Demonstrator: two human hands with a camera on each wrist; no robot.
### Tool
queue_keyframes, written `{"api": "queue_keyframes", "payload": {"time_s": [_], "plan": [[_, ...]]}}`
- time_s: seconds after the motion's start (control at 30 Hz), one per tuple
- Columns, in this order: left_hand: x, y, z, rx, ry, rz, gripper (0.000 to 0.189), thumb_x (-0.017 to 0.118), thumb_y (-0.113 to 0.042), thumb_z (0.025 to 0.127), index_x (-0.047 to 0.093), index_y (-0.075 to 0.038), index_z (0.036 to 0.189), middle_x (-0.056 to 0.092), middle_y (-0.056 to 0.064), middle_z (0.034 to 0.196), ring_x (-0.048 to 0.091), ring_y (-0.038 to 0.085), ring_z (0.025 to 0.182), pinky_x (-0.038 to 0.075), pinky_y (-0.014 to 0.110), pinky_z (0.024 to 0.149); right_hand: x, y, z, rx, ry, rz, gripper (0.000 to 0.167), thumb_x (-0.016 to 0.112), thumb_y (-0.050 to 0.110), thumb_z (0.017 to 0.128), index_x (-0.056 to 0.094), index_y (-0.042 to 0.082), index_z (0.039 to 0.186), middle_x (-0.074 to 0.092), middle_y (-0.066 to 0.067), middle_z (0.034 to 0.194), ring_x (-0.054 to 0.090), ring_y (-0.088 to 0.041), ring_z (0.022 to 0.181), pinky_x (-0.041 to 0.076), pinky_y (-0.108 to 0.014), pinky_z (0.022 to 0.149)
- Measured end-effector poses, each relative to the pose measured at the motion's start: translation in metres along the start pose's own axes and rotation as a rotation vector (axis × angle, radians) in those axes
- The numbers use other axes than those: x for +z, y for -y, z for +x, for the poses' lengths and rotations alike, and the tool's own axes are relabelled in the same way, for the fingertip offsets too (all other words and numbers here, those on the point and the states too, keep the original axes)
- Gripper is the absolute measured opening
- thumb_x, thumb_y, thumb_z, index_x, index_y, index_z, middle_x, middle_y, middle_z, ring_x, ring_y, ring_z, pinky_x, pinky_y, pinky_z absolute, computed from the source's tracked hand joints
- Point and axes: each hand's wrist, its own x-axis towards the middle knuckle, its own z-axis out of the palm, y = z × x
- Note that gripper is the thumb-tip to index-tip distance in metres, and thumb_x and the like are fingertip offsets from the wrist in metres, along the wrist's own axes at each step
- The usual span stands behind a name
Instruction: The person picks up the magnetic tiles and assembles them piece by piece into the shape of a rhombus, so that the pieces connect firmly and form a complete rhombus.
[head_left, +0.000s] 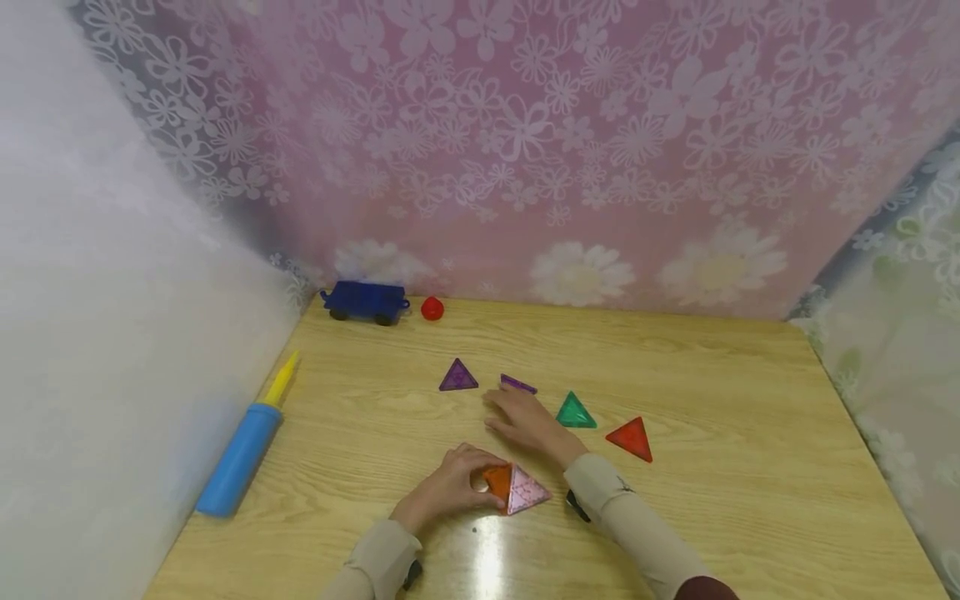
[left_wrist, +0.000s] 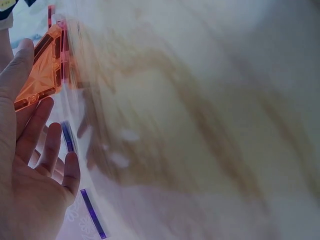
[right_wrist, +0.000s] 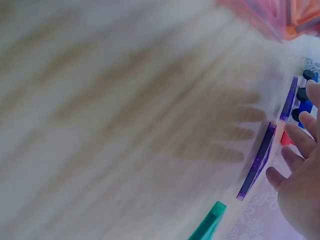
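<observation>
Use the orange tile (head_left: 500, 482) as your reference; it lies near you on the tabletop (head_left: 750, 500). Well to its left is the blue pump (head_left: 242, 457) with its yellow nozzle. The blue wagon (head_left: 366, 301) stands far beyond it and to the left, with the small red piece (head_left: 432, 309) just beside the wagon.

Your left hand (head_left: 448, 487), at the left of the orange tile, is part closed: thumb and index finger pinch this tile, and the other fingers are free. Beyond the tile, slightly left, is a flat purple triangle (head_left: 458, 377). Against its right edge lies the pink tile (head_left: 527, 489).

Your right hand (head_left: 528, 421), beyond the orange tile and to the right, is extended with fingers parted and grips nothing. Its fingertips are at the second purple tile (head_left: 519, 383); contact cannot be confirmed. Further right are the green tile (head_left: 575, 411), then the red tile (head_left: 633, 439).

The step in hand appears to be steadying the orange-pink pair while reaching for purple. The next move would call for closing your right fingers on the second purple tile without disturbing the pair.
</observation>
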Motion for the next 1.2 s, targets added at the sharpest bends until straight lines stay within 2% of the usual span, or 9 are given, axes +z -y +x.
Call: {"api": "queue_keyframes", "payload": {"time_s": [0.17, 0.53, 0.73, 1.03, 1.2], "plan": [[-0.002, -0.002, 0.000, -0.017, 0.011, 0.009, 0.058, 0.077, -0.044, 0.075, 0.062, -0.019, 0.125, 0.063, -0.010, 0.122, 0.049, 0.008, 0.109, 0.037, 0.034, 0.096, 0.000, 0.001, 0.009, 0.034, 0.042, -0.007, 0.051, 0.052, 0.033, 0.098, 0.045, 0.004, 0.140, 0.045, -0.018, 0.143, 0.030, -0.036, 0.138, 0.024, -0.053, 0.112], [0.000, 0.000, 0.000, -0.018, 0.024, 0.014, 0.058, 0.076, -0.045, 0.076, 0.062, -0.018, 0.126, 0.063, -0.010, 0.122, 0.049, 0.008, 0.110, 0.036, 0.034, 0.097, 0.004, 0.001, 0.022, 0.081, 0.080, -0.001, 0.056, 0.048, 0.036, 0.098, 0.036, 0.009, 0.146, 0.037, -0.015, 0.149, 0.023, -0.033, 0.142, 0.015, -0.052, 0.115], [-0.001, -0.001, 0.000, -0.028, 0.027, 0.010, 0.058, 0.076, -0.045, 0.076, 0.062, -0.019, 0.126, 0.062, -0.011, 0.122, 0.048, 0.008, 0.110, 0.037, 0.034, 0.096, 0.001, 0.006, 0.024, 0.048, 0.059, 0.009, 0.055, 0.047, 0.037, 0.098, 0.040, 0.005, 0.143, 0.041, -0.019, 0.145, 0.024, -0.038, 0.140, 0.014, -0.056, 0.114], [-0.001, -0.003, 0.001, -0.025, 0.027, 0.006, 0.057, 0.077, -0.042, 0.076, 0.062, -0.018, 0.126, 0.063, -0.010, 0.122, 0.049, 0.008, 0.110, 0.037, 0.034, 0.096, 0.001, 0.010, 0.025, 0.106, 0.110, -0.042, 0.053, 0.049, 0.036, 0.098, 0.042, 0.009, 0.142, 0.041, -0.014, 0.146, 0.023, -0.034, 0.141, 0.013, -0.053, 0.115], [-0.001, -0.003, 0.000, -0.026, 0.026, 0.008, 0.058, 0.077, -0.041, 0.075, 0.062, -0.017, 0.126, 0.062, -0.008, 0.123, 0.050, 0.009, 0.111, 0.036, 0.038, 0.099, 0.001, 0.014, 0.020, 0.114, 0.120, -0.003, 0.051, 0.049, 0.035, 0.098, 0.044, 0.008, 0.141, 0.042, -0.014, 0.145, 0.025, -0.034, 0.141, 0.015, -0.051, 0.115]]}}
